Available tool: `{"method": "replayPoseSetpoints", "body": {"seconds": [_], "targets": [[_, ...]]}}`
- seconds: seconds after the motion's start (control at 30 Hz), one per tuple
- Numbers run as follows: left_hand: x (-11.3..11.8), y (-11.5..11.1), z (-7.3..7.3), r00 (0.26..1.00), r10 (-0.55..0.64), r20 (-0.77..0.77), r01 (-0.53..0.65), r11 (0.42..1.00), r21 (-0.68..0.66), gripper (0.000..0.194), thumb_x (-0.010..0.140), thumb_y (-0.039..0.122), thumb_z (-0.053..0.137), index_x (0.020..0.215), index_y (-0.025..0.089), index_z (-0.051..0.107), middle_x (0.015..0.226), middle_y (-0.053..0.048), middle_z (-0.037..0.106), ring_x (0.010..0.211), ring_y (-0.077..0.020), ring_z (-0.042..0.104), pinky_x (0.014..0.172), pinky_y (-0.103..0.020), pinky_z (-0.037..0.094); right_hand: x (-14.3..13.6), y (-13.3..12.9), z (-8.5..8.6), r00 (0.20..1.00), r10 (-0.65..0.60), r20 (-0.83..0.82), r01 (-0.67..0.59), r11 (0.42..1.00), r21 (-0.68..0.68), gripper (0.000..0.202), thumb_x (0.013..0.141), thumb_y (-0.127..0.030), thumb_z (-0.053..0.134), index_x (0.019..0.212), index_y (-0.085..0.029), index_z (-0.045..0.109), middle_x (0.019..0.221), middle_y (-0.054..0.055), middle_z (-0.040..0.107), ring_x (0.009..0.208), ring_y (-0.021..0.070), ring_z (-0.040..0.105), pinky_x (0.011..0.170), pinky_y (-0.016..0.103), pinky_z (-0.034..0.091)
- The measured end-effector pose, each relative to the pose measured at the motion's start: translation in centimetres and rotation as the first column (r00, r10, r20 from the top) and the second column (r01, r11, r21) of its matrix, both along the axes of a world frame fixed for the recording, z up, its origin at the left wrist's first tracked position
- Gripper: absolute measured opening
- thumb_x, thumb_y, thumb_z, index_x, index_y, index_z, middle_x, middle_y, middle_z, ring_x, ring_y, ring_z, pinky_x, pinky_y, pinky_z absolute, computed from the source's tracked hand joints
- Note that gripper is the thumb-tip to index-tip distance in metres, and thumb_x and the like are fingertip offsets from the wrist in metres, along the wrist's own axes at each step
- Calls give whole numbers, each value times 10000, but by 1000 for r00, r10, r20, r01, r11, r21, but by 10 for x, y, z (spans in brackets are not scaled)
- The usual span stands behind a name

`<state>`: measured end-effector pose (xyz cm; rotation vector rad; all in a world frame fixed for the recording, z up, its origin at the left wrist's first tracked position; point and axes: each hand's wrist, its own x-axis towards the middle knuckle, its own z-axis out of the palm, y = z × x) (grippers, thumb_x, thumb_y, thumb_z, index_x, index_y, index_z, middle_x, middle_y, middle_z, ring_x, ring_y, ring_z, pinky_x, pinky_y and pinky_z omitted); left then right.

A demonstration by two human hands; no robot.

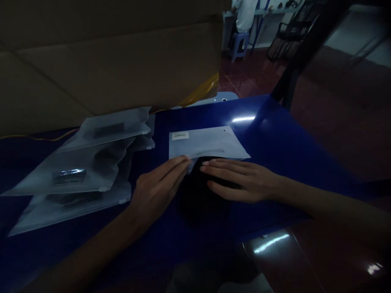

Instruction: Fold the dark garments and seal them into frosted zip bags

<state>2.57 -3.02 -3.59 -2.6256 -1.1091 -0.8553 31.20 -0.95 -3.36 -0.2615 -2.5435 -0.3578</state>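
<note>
A pale frosted zip bag [207, 142] with a small white barcode label [180, 135] lies on the blue table. Its mouth faces me and is lifted a little. My left hand [161, 183] holds the left part of the mouth's edge, fingers pressed together and the thumb mostly hidden. A black, soft-looking item [198, 191] lies at the mouth, its far end reaching under the bag's upper layer. Flat on top of this black item rests my right hand [241, 179], with its fingers stretched out. Darkness hides the black item's outline.
Several frosted zip bags [82, 162] with dark contents lie overlapped at the left. A large cardboard box [116, 69] stands behind the blue table [275, 138]. Beyond are a person [246, 16] on a blue stool [240, 44] and a black chair [290, 32].
</note>
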Motion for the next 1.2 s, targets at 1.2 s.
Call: {"method": "replayPoseSetpoints", "body": {"seconds": [1.2], "targets": [[7,-7,16,1000,14,6,-12,966,-258,440,1123,360,486,1560,321,506,1362,47,748,1111,-170,786,921,-258,643,7,2,1,957,-267,117,263,964,49,340,1020,-85,480,1338,-182,549,1425,196,653,1242,300,673,579,261,604]]}}
